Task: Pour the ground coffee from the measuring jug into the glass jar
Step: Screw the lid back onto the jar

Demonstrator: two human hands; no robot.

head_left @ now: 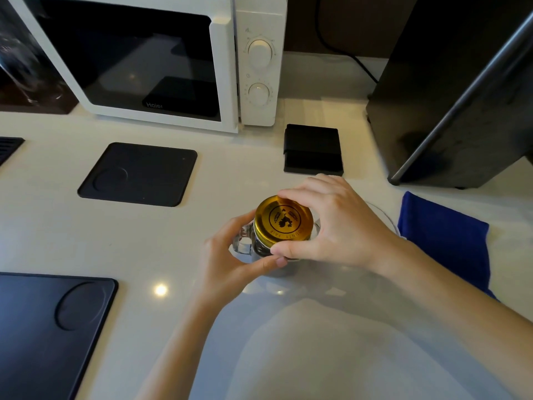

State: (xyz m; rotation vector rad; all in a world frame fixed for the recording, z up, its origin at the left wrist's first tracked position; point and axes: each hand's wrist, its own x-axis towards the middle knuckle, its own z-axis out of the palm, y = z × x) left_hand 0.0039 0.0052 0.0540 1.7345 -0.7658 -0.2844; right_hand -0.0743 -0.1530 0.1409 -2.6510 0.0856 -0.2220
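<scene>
At frame centre, the glass jar [271, 249] is standing on the surface [57, 241]. Left hand [230, 264] grip is wrapping its mostly hidden body; right hand [337, 226] grip is pinching the gold lid [284, 219]. Contents are indistinct.

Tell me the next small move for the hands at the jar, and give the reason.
Probably twist the gold lid with the right hand while the left hand steadies the glass jar. The lid sits on the jar's mouth, the right fingers grip its rim, and the left hand wraps the body near the handle. Whether it is being opened or closed cannot be told.
</scene>
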